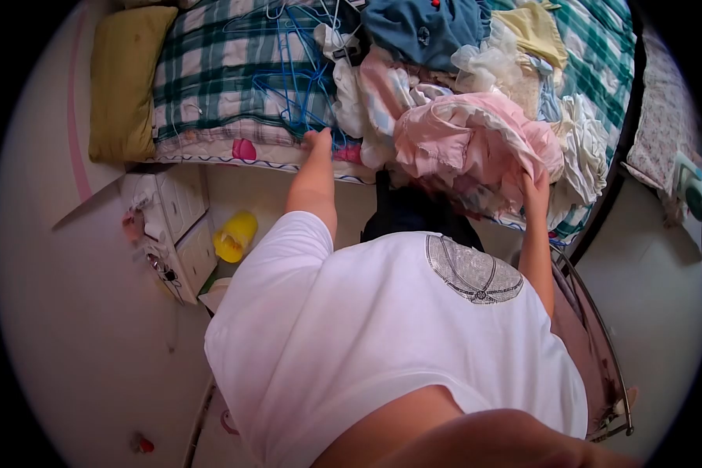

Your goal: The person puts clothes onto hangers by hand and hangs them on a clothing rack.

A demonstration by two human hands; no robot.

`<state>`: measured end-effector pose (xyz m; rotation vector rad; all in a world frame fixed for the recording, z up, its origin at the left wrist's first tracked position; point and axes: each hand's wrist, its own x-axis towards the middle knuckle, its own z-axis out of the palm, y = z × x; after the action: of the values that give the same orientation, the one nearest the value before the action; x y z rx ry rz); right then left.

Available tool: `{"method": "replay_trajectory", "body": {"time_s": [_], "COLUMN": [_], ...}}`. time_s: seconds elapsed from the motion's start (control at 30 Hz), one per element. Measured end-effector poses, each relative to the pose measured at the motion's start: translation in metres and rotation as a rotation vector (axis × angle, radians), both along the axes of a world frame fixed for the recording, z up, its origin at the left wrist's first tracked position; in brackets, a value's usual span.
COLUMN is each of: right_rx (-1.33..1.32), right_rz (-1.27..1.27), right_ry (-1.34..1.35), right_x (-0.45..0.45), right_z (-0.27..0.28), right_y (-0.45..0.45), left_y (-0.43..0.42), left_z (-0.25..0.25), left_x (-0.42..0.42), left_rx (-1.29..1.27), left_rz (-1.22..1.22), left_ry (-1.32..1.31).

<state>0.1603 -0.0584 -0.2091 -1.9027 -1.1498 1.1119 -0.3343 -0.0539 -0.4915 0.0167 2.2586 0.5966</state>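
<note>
On the bed, my left hand [317, 140] reaches to the near edge of a tangle of blue wire hangers [295, 78], its fingers bent around the hangers' lower end. My right hand [535, 187] is closed on the edge of a pink garment [468, 136], at the right side of the clothes pile. Behind the pink garment lie a blue garment [421, 30], a yellow one [532, 33] and some sheer white cloth [487, 62]. A crumpled white garment [583, 148] lies to the right of the pink one.
A green and white plaid quilt [203, 66] covers the bed, with an olive pillow [129, 82] at its left end. Below stand a white drawer cabinet [181, 203] and a yellow container [235, 236]. A metal-framed chair [589, 335] is at the lower right.
</note>
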Motion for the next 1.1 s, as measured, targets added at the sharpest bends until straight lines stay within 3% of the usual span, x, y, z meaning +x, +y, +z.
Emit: {"method": "replay_trajectory", "body": {"time_s": [0.1, 0.2, 0.33, 0.43, 0.53, 0.63, 0.77, 0.87, 0.97, 1.07, 1.1], "right_rx": [0.012, 0.007, 0.019, 0.043, 0.038, 0.031, -0.007, 0.04, -0.018, -0.007, -0.014], "right_rz": [0.02, 0.036, 0.059, 0.093, 0.082, 0.038, 0.031, 0.066, 0.086, 0.083, 0.085], "right_ry": [-0.023, -0.056, -0.077, -0.1, -0.079, 0.015, -0.013, -0.026, -0.125, -0.112, -0.11], "right_x": [-0.006, -0.01, -0.009, -0.002, 0.002, 0.0, 0.0, -0.003, -0.005, -0.009, -0.009], "right_z": [0.006, 0.012, 0.017, 0.01, 0.007, 0.008, 0.007, 0.006, 0.011, 0.014, 0.013], "right_y": [0.005, 0.011, 0.013, 0.009, 0.011, 0.01, 0.008, 0.006, 0.004, 0.006, 0.006], "left_y": [-0.002, 0.013, 0.029, 0.029, 0.032, 0.037, 0.042, 0.039, 0.036, 0.034, 0.036], "left_z": [-0.009, 0.052, 0.083, 0.083, 0.114, 0.119, 0.107, 0.065, 0.064, 0.036, 0.041], "left_x": [0.011, 0.018, 0.036, 0.034, 0.032, 0.032, 0.034, 0.024, 0.02, -0.003, -0.008], "left_rx": [0.144, 0.263, 0.291, 0.477, 0.485, 0.311, 0.012, 0.01, 0.052, -0.031, -0.053], "left_rz": [0.063, 0.171, 0.264, 0.321, 0.159, 0.137, -0.147, 0.101, 0.069, -0.27, -0.27], "left_ry": [0.178, -0.318, -0.257, -0.29, -0.413, -0.458, -0.291, -0.561, -0.545, -0.103, -0.014]}}
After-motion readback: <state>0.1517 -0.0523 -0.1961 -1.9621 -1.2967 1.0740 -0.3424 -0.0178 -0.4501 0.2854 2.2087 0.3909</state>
